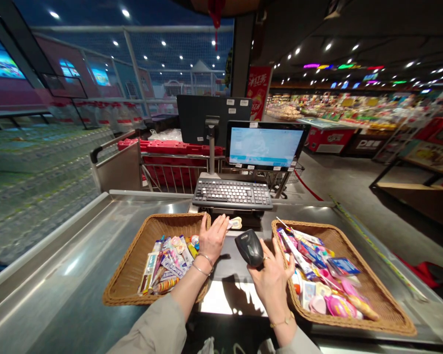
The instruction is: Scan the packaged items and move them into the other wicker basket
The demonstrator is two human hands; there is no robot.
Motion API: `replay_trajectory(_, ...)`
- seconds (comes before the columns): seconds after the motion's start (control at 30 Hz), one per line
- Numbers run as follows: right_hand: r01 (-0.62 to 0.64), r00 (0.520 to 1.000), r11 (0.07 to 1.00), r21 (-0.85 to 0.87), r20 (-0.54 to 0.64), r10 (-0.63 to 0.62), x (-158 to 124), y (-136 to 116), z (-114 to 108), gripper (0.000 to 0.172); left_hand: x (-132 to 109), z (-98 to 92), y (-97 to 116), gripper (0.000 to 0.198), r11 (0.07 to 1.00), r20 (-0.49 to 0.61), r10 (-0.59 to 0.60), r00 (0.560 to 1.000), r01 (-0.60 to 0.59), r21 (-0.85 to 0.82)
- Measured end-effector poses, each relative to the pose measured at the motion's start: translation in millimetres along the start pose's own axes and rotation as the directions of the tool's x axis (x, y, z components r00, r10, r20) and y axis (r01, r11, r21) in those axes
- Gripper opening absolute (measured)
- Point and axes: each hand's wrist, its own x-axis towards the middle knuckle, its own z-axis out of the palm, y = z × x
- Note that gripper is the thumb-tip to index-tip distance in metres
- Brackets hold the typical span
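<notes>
My left hand [213, 238] is raised between the two wicker baskets, pinching a small pale packet [235, 223] at its fingertips. My right hand [271, 275] grips a black handheld barcode scanner [249, 247], whose head points toward the packet. The left basket [127, 275] holds several small colourful packets [170, 263] along its right side. The right basket [387, 305] is filled with several pink, blue and white small items [319, 275].
I stand at a steel checkout counter [77, 275]. A black keyboard [232, 193] and a lit touchscreen monitor [265, 146] stand behind the baskets. Red shopping baskets [170, 147] and a metal rail lie beyond. Supermarket aisles stretch away to the right.
</notes>
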Motion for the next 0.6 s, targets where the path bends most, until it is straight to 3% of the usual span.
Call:
replay_trajectory(0.17,-0.056,0.998,0.998,0.004,0.010,0.056,4,7,-2,0.019,5,4.5,6,0.035,0.999,0.007,-0.004,1.000,0.004,-0.033)
replay_trajectory(0.3,-0.127,0.992,0.992,0.002,-0.002,0.127,5,17,-6,0.026,13,9.0,15,0.037,0.998,0.005,0.032,0.999,-0.031,-0.063)
replay_trajectory(0.6,-0.302,0.948,0.953,-0.021,-0.111,0.298,5,51,-21,0.026,33,27.5,53,0.035,0.981,-0.016,0.118,0.993,-0.119,-0.156)
